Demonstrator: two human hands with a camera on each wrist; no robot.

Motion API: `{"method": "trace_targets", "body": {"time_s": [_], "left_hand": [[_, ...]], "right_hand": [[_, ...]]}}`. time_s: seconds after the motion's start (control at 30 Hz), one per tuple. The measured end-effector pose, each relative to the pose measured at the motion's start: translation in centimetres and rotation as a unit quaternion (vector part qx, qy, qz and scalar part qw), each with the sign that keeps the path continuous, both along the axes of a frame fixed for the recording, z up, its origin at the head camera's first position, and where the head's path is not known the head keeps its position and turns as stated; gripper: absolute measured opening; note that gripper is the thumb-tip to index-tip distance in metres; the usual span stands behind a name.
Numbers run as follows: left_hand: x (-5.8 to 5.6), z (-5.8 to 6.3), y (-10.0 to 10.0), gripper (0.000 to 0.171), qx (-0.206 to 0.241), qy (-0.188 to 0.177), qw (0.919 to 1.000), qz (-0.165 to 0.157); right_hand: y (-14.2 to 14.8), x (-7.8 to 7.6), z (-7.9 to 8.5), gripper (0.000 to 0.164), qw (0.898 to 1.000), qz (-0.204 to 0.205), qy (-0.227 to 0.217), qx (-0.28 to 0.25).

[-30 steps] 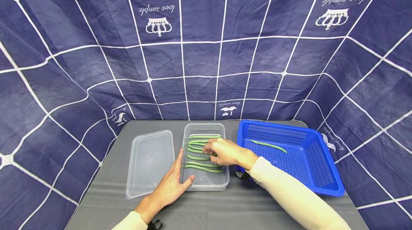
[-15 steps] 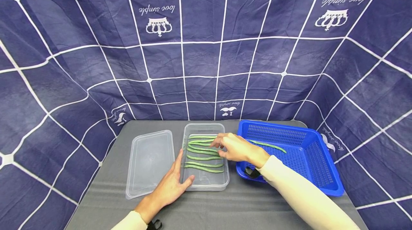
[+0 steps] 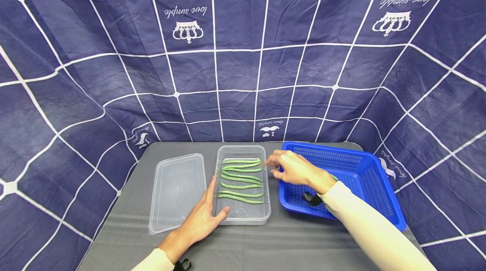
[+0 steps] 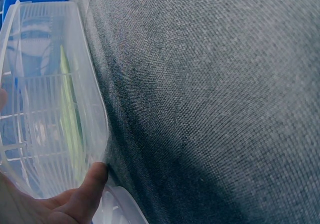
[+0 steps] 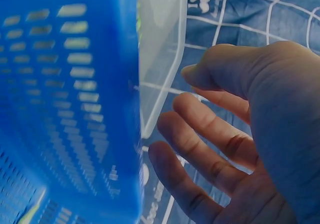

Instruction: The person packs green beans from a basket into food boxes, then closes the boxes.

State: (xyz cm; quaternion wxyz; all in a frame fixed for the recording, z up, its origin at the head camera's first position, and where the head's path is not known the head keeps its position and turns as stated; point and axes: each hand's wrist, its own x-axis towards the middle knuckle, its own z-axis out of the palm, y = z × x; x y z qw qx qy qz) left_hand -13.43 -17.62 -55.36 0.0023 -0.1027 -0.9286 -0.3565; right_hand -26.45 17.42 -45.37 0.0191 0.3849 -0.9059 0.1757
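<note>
Several green beans lie crosswise in rough rows inside a clear plastic container. My left hand rests along the container's left wall, fingers straight and thumb at the near corner; the left wrist view shows a fingertip touching the wall. Over the left rim of a blue basket hovers my right hand, its fingers loosely bent with nothing between them. In the right wrist view the fingers are spread beside the basket wall. One green bean in the basket is mostly hidden under the right forearm.
A clear plastic lid lies flat on the grey table, left of the container. Dark blue cloth with white grid lines hangs behind and at both sides.
My right hand has lifted from the beans in the container and moved right to the basket, leaving a bean behind. My left hand has stayed at the container's wall.
</note>
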Motion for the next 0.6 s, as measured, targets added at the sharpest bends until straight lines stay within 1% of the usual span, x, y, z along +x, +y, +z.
{"method": "trace_targets", "body": {"time_s": [0.3, 0.6], "left_hand": [[0.0, -0.1, 0.0, 0.112, -0.001, 0.006, 1.0, -0.002], [0.0, -0.1, 0.0, 0.112, 0.001, -0.004, 1.0, 0.0]], "right_hand": [[3.4, -0.8, -0.3, 0.032, 1.0, -0.029, 0.001, -0.01], [7.6, -1.5, -1.6, 0.032, 0.998, -0.051, 0.007, -0.029]]}}
